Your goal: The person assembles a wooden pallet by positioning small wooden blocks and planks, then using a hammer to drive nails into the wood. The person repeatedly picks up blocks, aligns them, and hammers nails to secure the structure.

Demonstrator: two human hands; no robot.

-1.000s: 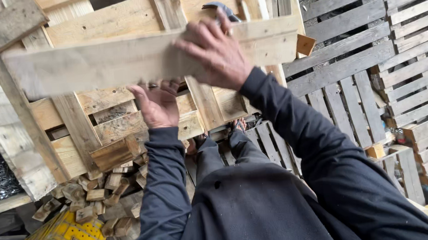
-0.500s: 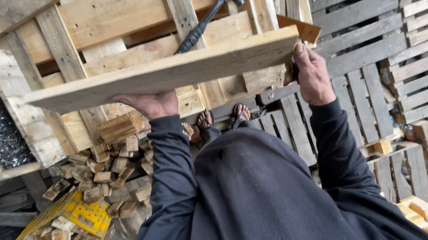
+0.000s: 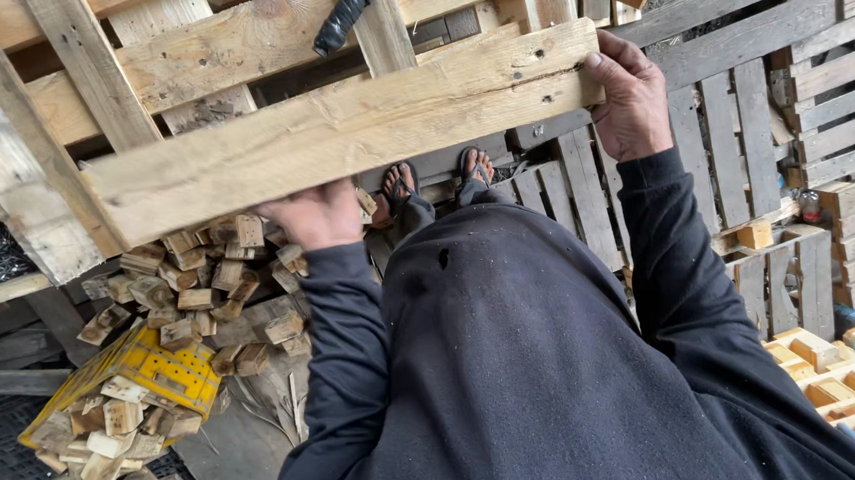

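A: What is seen, from largest to smallest?

B: A pallet (image 3: 233, 43) is laid flat under the work. Over it, 1 long plank (image 3: 340, 131) is held, its long axis running left to right and rising slightly toward the right.

A: How is it gripped?

B: The right end is clamped by the right hand (image 3: 630, 95), fingers wrapped over the end. Its lower edge, nearer the left end, is propped from below by the left hand (image 3: 318, 216); the fingers are hidden under the wood, so their closure cannot be told.

A: Anything smaller?

B: A dark hammer handle (image 3: 346, 13) is lying on the pallet beyond the plank. Small wood blocks (image 3: 200, 286) are piled by a yellow crate (image 3: 156, 374), lower left.
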